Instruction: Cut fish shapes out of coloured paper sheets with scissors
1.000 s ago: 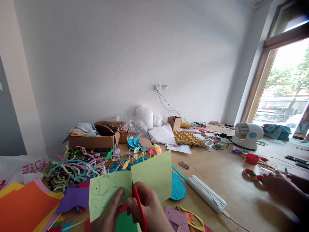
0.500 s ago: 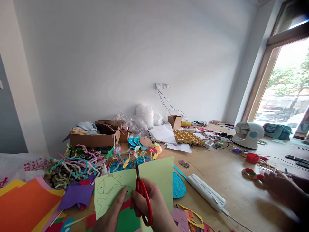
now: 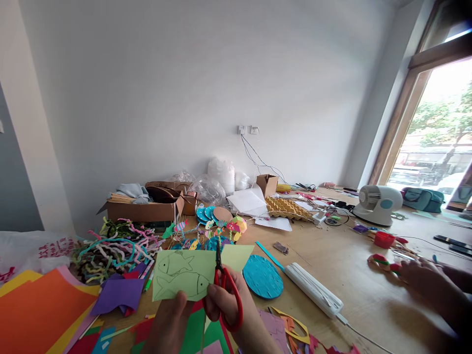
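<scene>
My left hand (image 3: 171,317) holds a piece of light green paper (image 3: 175,268) from below, its thumb on the lower edge. Two fish are drawn in outline on that paper. Red-handled scissors (image 3: 233,302) are gripped in my right hand (image 3: 230,305), their dark blades pointing up beside the paper's right edge. Another light green sheet (image 3: 239,256) shows behind the scissors, partly hidden by my right hand. Just right of it a blue round disc (image 3: 263,276) lies on the table.
Nearby are a white power strip (image 3: 313,290), purple paper (image 3: 118,294), orange paper (image 3: 44,314) and pipe cleaners (image 3: 114,250). Farther back stand a cardboard box (image 3: 143,211) and a white fan (image 3: 378,204). At the right, another person's hands (image 3: 431,282) work beside a red cup (image 3: 384,239).
The drawn paper has turned level, showing both fish more fully. The scissors and my right hand have moved slightly right. The sheet behind has shifted, uncovering the blue disc.
</scene>
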Tool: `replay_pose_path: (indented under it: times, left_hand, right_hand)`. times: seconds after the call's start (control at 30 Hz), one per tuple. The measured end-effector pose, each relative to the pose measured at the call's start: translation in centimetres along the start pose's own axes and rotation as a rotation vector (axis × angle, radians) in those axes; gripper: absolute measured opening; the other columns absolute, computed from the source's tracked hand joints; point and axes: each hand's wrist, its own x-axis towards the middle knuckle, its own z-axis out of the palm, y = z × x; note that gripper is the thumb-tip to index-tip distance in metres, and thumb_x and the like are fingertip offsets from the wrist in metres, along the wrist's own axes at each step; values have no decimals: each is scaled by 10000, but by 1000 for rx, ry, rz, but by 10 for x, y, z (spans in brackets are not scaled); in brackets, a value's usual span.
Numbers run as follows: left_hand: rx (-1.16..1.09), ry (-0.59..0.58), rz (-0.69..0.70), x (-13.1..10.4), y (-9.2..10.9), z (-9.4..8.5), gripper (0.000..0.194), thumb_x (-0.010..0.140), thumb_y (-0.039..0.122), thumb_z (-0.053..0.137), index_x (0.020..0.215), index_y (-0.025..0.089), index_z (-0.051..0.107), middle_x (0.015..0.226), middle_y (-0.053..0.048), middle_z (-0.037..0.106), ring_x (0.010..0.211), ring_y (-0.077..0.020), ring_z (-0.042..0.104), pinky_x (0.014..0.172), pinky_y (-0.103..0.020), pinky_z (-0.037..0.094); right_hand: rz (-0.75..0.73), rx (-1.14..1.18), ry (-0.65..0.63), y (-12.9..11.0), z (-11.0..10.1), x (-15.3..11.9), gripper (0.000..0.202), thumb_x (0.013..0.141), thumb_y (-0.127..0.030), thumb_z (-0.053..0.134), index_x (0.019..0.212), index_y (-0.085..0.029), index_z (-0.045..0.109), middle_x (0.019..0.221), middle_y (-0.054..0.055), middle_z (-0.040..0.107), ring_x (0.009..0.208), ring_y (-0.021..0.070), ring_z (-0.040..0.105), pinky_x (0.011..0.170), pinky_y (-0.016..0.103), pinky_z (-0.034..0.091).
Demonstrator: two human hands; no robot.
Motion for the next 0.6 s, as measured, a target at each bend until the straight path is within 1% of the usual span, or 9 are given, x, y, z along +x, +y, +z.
replay_pose_path:
  times: [0.07,0.13,0.2,0.23,0.27,0.33,0.43,0.5,0.6]
  left_hand:
    - [24,-86,-9,1,1,5,345,629,526,757,790,221,739,662,-51,671,726,-246,608,717,-353,490]
    - [56,-187,-30,3,0,11,256,617,442,797,688,207,728,578,-27,628,611,-196,565,643,-312,469]
    - [94,-248,-27,5,0,14,225,614,382,813,599,185,706,570,-22,617,594,-175,550,637,-293,456]
    - [113,-255,-29,5,0,14,218,622,367,810,588,180,703,584,-23,622,614,-178,559,657,-292,456]
    - [130,-250,-42,5,1,13,211,632,365,803,599,179,709,603,-24,631,645,-184,573,682,-295,459]
    - [149,-225,-118,5,1,9,219,639,391,794,627,183,727,646,-26,660,700,-201,599,730,-309,467]
    - [173,-131,-211,6,0,-1,262,608,430,803,706,191,760,723,-43,716,767,-236,635,787,-351,479]
    - [248,-73,-184,10,-2,-7,297,575,458,807,697,191,764,726,-61,733,770,-267,650,804,-387,486]
    - [372,19,-80,17,-6,-9,269,526,447,814,497,206,698,583,-58,700,673,-279,647,787,-416,501]
  right_hand:
    - [-43,39,-23,1,-2,1,344,719,-462,676,643,-151,549,441,-26,496,401,80,409,424,202,283]
    - [-67,74,-35,3,-3,3,370,723,-476,659,584,-155,538,434,-26,468,402,79,392,425,210,279]
    - [-73,101,-35,4,-4,4,380,724,-478,650,553,-162,526,423,-34,436,398,78,369,419,213,263]
    - [-69,109,-30,4,-4,4,378,722,-475,650,547,-166,519,418,-39,422,396,78,358,417,215,253]
    - [-67,105,-24,4,-5,4,377,718,-474,650,544,-170,513,414,-43,409,398,79,350,418,218,247]
    - [-70,81,-14,3,-6,4,393,717,-484,641,521,-178,492,407,-46,387,403,82,336,426,227,238]
    - [-69,52,-11,0,-6,3,422,722,-504,616,490,-188,461,408,-43,375,410,87,331,437,239,247]
    - [-62,47,-10,-2,-5,3,413,721,-504,613,498,-189,466,410,-43,381,406,88,332,439,241,260]
    - [-40,31,-24,-1,-2,3,387,717,-485,629,524,-178,496,417,-37,411,402,87,351,439,239,275]
